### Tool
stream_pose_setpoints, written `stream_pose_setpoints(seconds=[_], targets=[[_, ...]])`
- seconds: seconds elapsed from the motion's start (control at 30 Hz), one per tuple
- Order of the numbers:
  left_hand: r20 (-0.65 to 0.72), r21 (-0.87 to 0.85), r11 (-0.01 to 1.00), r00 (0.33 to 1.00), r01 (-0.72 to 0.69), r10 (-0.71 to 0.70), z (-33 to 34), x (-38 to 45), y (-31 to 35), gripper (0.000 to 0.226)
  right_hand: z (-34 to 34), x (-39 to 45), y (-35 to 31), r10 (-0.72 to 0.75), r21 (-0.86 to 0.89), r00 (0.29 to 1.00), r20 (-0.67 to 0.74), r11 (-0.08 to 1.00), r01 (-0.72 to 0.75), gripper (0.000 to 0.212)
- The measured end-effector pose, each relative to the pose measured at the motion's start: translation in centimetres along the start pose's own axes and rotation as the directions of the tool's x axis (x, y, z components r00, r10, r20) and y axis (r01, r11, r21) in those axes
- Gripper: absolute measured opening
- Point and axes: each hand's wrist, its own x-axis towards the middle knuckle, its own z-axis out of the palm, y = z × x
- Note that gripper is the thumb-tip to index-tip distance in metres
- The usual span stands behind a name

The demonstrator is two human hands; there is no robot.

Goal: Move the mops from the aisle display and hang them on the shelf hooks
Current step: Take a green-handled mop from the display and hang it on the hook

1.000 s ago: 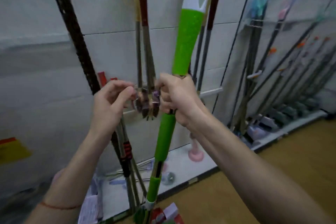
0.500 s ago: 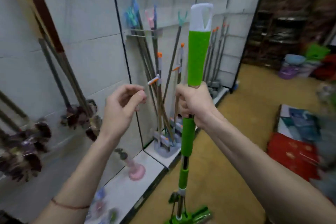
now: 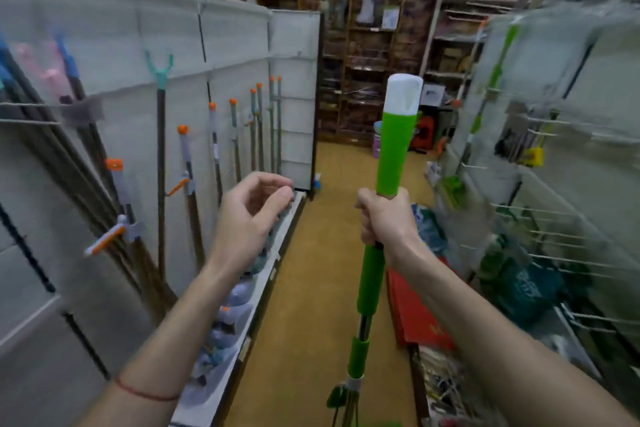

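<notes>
the right hand (image 3: 384, 218) is wrapped tight round the green mop (image 3: 394, 152), held upright mid-aisle, its head near the floor. the left hand (image 3: 249, 215) hovers loosely curled, holding nothing. 1 mop is in transit and not yet hung; another green mop (image 3: 493, 76) already hangs on the right rack (image 3: 540, 121).

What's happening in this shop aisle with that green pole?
A person stands in a shop aisle holding a green mop upright by its handle in the right hand. The left hand is raised beside it, fingers loosely curled, holding nothing. Other long-handled tools hang along the left shelf wall, and wire hooks stick out on the right. The mop is not hung yet.
</notes>
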Motion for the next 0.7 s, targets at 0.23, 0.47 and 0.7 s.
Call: stream_pose_setpoints(seconds=[0.23, 0.47, 0.7], targets=[[0.153, -0.102, 0.995, 0.988, -0.016, 0.032, 6.7, 13.0, -4.6, 0.008, -3.4, 10.3, -2.4, -0.050, -0.028, 0.957, -0.284, 0.999, 0.044, 0.032], [0.302, -0.197, 0.980, 0.952, 0.015, 0.047, 15.9, 21.9, -9.1, 0.009, -8.4, 20.0, -1.9, -0.043, -0.009, 0.877, -0.479, 0.999, 0.044, 0.033], [0.363, -0.156, 0.988, 0.929, -0.011, 0.068, 25.5, 32.7, -16.3, 0.010, -12.9, 33.9, 1.4, -0.012, 0.021, 0.869, -0.495, 0.999, 0.026, 0.029]])
